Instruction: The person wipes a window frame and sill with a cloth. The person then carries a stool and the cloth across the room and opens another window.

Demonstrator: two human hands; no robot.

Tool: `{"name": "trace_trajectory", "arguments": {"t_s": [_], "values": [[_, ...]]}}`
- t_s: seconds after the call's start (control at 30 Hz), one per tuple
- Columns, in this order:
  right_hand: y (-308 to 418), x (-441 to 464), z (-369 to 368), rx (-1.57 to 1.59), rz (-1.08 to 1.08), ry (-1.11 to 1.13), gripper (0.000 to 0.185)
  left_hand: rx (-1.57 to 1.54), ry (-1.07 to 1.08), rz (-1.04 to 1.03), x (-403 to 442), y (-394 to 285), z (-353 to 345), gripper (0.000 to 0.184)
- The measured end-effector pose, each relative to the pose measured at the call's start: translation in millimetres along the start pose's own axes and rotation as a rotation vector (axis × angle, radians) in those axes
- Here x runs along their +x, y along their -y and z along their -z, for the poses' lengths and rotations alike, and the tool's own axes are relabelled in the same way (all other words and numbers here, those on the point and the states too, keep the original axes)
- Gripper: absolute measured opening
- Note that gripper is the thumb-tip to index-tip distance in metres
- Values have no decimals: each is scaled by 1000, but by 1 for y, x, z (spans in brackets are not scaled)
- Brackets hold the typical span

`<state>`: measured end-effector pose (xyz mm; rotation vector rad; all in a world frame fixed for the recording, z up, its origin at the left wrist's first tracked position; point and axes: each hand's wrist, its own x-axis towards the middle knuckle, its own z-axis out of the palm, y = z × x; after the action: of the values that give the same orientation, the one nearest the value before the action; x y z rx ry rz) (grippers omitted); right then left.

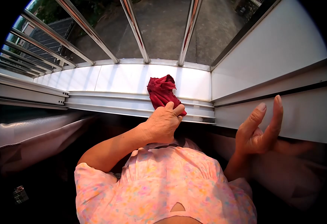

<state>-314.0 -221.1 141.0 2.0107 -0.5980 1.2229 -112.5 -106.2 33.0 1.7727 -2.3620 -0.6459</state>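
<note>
Your left hand (165, 120) grips red cloth (162, 90). Cloth bunched over sill's (120, 79) inner edge, toward right end. Your right hand (258, 131) raised past right end, thumb-finger gap wide, seemingly empty. Work looks underway; amount done, left: can't tell.

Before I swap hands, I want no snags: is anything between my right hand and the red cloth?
Nothing visible blocks the right hand from the red cloth; the left hand holds its near end.
</note>
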Motion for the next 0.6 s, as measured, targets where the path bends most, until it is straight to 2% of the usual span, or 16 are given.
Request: {"name": "trace_trajectory", "arguments": {"t_s": [0.13, 0.27, 0.33, 0.37, 0.5, 0.53, 0.57, 0.6], "values": [[2, 1, 2, -9, -9, 10, 24, 7, -54, -77, 18, -8, -12, 31], [6, 1, 7, -1, -69, 121, 23, 47, 56, -87, 36, -16, -11, 29], [6, 0, 7, -13, -68, 122, 23, -47, -162, -169, 39, -12, -24, 25], [7, 0, 7, -16, -67, 122, 23, -47, -166, -168, 39, -13, -24, 25], [10, -2, 7, -9, -111, 121, 23, -331, -254, -201, 45, -3, -24, 33], [10, -2, 7, -5, -124, 125, 23, -588, -270, -202, 48, 5, -22, 38], [10, -3, 8, -2, -137, 128, 23, -670, -285, -147, 46, 9, -13, 38], [9, -3, 7, 3, -131, 128, 24, -612, -311, -143, 46, 17, -5, 37]]}}
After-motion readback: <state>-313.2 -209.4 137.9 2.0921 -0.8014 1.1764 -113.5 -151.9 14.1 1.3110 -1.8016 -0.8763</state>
